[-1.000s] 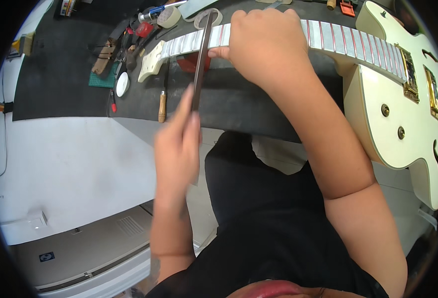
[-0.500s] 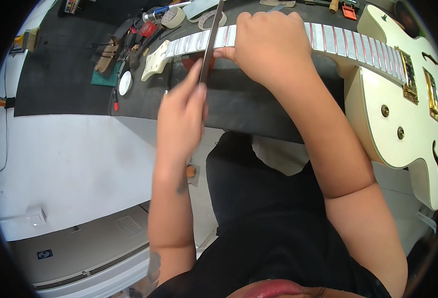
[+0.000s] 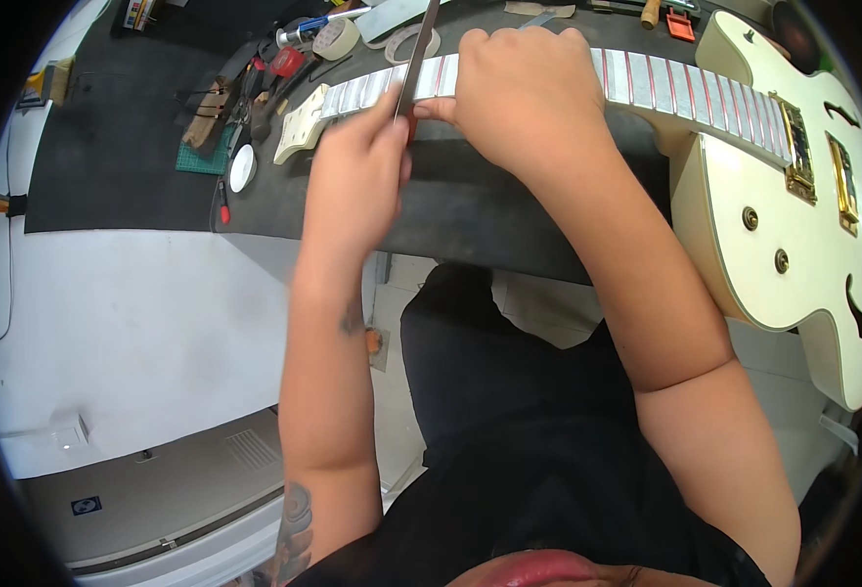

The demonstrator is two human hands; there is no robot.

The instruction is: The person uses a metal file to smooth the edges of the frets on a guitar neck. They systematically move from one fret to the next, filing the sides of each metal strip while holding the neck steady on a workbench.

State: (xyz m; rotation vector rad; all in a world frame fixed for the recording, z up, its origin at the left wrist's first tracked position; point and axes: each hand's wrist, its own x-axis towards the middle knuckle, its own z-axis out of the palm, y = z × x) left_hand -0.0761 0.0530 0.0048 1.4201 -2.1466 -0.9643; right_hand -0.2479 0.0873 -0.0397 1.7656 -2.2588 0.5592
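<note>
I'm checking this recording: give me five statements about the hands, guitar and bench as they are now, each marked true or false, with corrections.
1. The left hand holds a long, dark, narrow tool. True.
2. The right hand lies over the guitar neck. True.
3. The guitar body is at the person's left. False: it is at the right, with the headstock toward the left.
4. The small white dish stands on the guitar body. False: it sits on the dark bench.
5. The guitar body is black. False: it is cream.
</note>
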